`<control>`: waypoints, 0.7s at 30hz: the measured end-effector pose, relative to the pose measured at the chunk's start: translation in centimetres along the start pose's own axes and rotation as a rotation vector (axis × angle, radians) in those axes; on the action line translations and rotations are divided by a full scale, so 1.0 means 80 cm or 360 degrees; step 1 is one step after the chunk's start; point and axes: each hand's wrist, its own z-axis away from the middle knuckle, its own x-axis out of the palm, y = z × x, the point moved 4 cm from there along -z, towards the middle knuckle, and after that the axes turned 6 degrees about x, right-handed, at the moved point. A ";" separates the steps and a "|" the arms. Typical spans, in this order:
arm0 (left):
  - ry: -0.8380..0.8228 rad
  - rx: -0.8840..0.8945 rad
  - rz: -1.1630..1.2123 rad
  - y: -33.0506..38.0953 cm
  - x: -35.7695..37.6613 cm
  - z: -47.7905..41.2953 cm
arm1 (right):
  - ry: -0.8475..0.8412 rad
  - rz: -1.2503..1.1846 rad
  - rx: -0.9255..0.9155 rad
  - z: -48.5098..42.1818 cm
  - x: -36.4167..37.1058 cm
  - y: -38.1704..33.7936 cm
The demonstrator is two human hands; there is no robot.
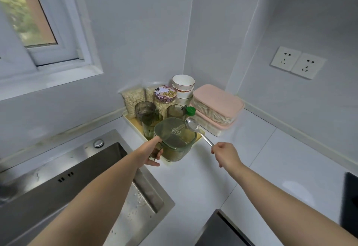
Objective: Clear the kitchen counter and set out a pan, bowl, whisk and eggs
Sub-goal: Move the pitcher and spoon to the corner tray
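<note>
Both hands full at the crowded counter corner

Mid-frame, the left hand (153, 153) grips the handle of a lidded green jug (175, 139) at the near edge of a cream tray (135, 128). The right hand (225, 153) is curled round the end of a metal spoon (193, 126), whose bowl is raised just beside the jug's lid. Behind them, green glasses (149, 127), a cartoon-lidded jar (165, 93) of flakes and bags of flakes (132, 100) crowd the tray. The stacked white bowls (183, 84) stand in the far corner beside two pink-lidded boxes (217, 100) of pale strips. A steel sink (77, 183) fills the lower left.

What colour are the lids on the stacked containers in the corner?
Pale pink lids, clearest in the head view.
</note>
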 end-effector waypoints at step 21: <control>-0.0203 -0.0213 -0.0236 0.001 -0.018 -0.039 | 0.0197 0.1280 -0.0507 -0.108 0.019 -0.179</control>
